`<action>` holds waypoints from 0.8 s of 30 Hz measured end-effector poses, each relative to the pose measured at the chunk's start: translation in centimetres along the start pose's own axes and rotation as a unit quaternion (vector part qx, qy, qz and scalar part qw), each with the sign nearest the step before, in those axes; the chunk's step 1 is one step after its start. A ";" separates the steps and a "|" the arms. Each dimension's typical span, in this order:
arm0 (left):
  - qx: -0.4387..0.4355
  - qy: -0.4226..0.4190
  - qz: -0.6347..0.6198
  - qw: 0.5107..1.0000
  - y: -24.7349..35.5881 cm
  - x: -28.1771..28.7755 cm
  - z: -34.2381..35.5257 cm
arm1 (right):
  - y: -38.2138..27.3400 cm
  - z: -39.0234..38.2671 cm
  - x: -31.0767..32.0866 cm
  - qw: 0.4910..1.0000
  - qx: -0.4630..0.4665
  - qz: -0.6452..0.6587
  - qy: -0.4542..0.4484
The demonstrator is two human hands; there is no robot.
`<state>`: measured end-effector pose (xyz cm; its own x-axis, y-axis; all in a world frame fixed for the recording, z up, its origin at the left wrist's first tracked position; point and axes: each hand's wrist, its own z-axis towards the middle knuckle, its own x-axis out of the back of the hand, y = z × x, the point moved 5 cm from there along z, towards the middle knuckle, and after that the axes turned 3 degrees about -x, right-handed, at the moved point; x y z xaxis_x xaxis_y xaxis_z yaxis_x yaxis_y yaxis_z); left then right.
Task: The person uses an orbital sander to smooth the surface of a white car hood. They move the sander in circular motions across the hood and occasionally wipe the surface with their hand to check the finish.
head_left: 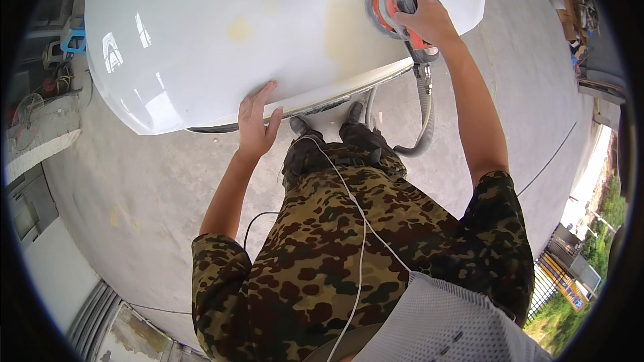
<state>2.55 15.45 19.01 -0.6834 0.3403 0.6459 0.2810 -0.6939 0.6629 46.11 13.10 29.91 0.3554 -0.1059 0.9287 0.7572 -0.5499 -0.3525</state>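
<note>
A large white car panel (221, 53), glossy at its left end and dull with yellowish patches further right, spreads in front of me. My right hand (427, 17) is wrapped round the top of a red and black orbital sander (387, 10), whose round pad rests on the panel beside a yellowish patch (345, 23). From the sander's handle a grey hose (426, 107) hangs down past the panel's near edge. My left hand (258, 121) lies at that near edge, its fingers stretched out over the white surface and holding nothing.
Grey concrete floor (161, 194) surrounds me. At the left stand a ledge (50, 131) and a blue stool (74, 40). Cardboard and clutter (567, 10) are piled at the far right. A thin white cord (363, 228) hangs down my camouflage shirt, and a dark cable (547, 161) crosses the floor.
</note>
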 end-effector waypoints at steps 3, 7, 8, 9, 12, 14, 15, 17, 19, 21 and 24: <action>-0.030 0.020 -0.015 0.999 -0.1 0.1 2.5 | -6.0 -3.0 -2.6 0.997 0.066 0.004 -0.032; -0.071 0.055 -0.025 0.996 0.4 0.1 6.2 | -13.2 -6.8 -5.8 0.987 0.151 -0.024 -0.051; -0.071 0.057 -0.032 0.995 0.4 0.0 7.0 | -14.2 -7.6 -6.2 0.984 0.169 -0.026 -0.053; -0.070 0.059 -0.039 0.995 0.5 -0.1 7.8 | -14.9 -8.3 -6.5 0.981 0.186 -0.028 -0.055; -0.057 0.034 -0.022 0.998 0.6 -1.3 9.6 | -13.7 -9.3 -6.4 0.980 0.181 -0.022 -0.074; -0.062 -0.004 0.022 0.998 1.1 -2.9 10.4 | -10.8 -9.3 -5.6 0.987 0.143 -0.019 -0.072; -0.076 -0.029 0.054 0.995 1.3 -3.9 10.7 | -8.8 -8.9 -4.9 0.991 0.116 -0.020 -0.059; -0.095 -0.080 0.117 0.985 2.1 -5.7 10.5 | -4.4 -8.1 -3.4 0.997 0.069 -0.019 -0.026; -0.109 -0.131 0.180 0.969 2.8 -7.5 9.9 | 0.3 -7.2 -1.6 0.999 0.038 0.004 0.019; -0.126 -0.136 0.185 0.965 3.6 -8.5 9.4 | 5.1 -6.0 0.0 0.999 -0.012 0.023 0.035; -0.139 -0.151 0.170 0.964 4.1 -8.9 8.2 | 11.1 -3.8 1.7 0.996 -0.069 0.034 0.044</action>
<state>15.28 14.73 19.12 -0.3455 0.2032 0.9161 0.2337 -0.9269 0.2937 53.05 3.71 28.01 0.3498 -0.2161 0.9115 0.6476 -0.6474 -0.4020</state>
